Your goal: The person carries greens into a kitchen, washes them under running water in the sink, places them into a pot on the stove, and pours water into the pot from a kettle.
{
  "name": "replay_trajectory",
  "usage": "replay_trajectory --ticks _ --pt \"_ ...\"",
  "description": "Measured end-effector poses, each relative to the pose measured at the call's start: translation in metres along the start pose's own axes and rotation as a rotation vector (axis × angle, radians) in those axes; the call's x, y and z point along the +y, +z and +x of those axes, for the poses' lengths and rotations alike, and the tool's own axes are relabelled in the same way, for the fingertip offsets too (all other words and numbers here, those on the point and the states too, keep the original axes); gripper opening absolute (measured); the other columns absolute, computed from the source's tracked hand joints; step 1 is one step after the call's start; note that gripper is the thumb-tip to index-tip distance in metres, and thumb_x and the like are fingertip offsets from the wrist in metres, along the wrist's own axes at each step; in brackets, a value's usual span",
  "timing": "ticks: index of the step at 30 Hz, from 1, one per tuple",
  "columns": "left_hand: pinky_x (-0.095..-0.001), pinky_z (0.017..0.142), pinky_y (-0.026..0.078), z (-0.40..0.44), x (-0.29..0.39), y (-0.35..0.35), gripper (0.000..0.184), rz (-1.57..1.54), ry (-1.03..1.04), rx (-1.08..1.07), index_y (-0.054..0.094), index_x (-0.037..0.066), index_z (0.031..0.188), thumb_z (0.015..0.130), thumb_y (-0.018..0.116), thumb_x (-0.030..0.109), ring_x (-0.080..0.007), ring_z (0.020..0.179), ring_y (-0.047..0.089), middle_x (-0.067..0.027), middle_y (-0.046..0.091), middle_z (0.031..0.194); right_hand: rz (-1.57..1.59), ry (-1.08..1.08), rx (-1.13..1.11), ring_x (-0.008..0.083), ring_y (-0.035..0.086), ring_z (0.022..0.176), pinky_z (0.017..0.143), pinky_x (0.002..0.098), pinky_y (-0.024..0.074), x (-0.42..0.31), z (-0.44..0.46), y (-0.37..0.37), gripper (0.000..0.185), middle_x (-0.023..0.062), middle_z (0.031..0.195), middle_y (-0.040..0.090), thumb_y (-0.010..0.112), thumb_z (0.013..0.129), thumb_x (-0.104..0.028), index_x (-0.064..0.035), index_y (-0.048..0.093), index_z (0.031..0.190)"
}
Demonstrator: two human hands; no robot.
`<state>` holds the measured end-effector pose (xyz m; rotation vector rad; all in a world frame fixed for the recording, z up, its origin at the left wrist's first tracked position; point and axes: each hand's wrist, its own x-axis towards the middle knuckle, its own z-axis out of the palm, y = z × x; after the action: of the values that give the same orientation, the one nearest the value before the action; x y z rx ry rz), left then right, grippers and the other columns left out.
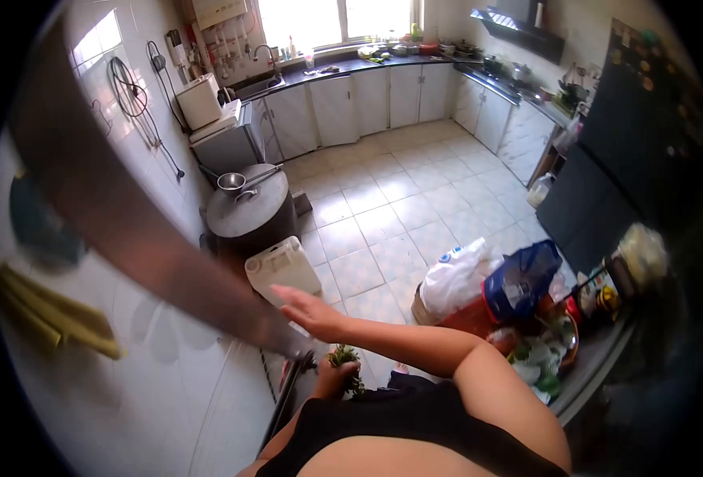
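My left hand [334,380] is low in the middle of the head view, close to my body, closed round a bunch of leafy greens [345,360]. Above it, my right hand [312,314] reaches across to the left with its fingers stretched out and holds nothing. Its fingers lie beside a long brown door or frame edge [153,215] that slants down from the upper left; contact between them cannot be made out. Just beyond my right fingers, a white plastic jerrycan [284,269] is on the tiled floor.
A large round lidded drum [248,203] with a metal ladle stands at the left. White and blue bags [522,278] and a heap of vegetables [542,362] are at the right, near a dark fridge [598,191]. Counters [367,70] line the back. A yellow towel [57,310] hangs left.
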<state>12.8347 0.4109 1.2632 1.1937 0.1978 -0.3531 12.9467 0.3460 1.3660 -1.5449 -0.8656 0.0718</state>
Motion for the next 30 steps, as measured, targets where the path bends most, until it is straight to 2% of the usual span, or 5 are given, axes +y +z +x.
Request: replay_trajectory --ticks 3,12,20,24,30 --pt "-0.0251 0.056 0.043 0.077 0.008 -0.001 0.019 -0.059 0.103 0.018 0.053 0.001 0.091 0.075 0.057 0.01 -0.014 0.059 0.053 -0.0053 0.056 0.077 0.265 0.092 -0.575 0.0271 0.044 0.113 0.095 0.0329 0.0327 -0.007 0.067 -0.024 0.046 0.017 0.12 0.047 0.042 0.089 -0.034 -0.0014 0.043 0.121" --pt "-0.0252 0.054 0.042 0.254 0.099 -0.031 0.015 -0.156 0.203 0.412 0.051 0.004 0.088 0.075 0.057 0.009 -0.0131 0.059 0.052 -0.0034 0.055 0.075 0.2 -0.285 -1.034 0.0378 0.044 0.106 0.089 0.04 0.0366 0.095 0.195 -0.043 0.043 0.0223 0.117 0.04 0.053 0.083 -0.025 -0.0009 0.045 0.117" --pt "-0.0247 0.053 0.042 0.505 0.225 -0.076 0.016 -0.235 0.232 0.489 0.049 0.004 0.082 0.07 0.058 0.001 -0.0131 0.057 0.052 -0.0036 0.053 0.07 -0.12 -0.018 -0.189 0.0302 0.052 0.098 0.084 0.0354 0.0423 0.306 0.372 -0.283 0.027 0.0136 0.103 0.056 0.058 0.077 -0.014 -0.0049 0.057 0.102" --pt "-0.0255 0.054 0.044 0.634 0.297 -0.091 0.016 -0.282 0.249 0.369 0.048 0.004 0.081 0.069 0.057 -0.002 -0.0136 0.058 0.052 -0.005 0.052 0.069 -0.26 0.664 0.188 0.0191 0.059 0.082 0.072 0.0291 0.0465 0.421 0.354 -0.414 0.025 0.012 0.089 0.062 0.055 0.081 -0.018 -0.0024 0.06 0.099" --pt "-0.0264 0.052 0.045 0.823 0.355 -0.101 0.007 -0.236 0.226 0.344 0.049 0.003 0.077 0.073 0.054 0.001 -0.0137 0.059 0.053 -0.0054 0.052 0.067 -0.163 1.117 0.563 0.0135 0.061 0.07 0.064 0.0272 0.0477 0.575 0.292 -0.537 0.025 0.0089 0.079 0.064 0.056 0.081 -0.018 0.0028 0.06 0.094"
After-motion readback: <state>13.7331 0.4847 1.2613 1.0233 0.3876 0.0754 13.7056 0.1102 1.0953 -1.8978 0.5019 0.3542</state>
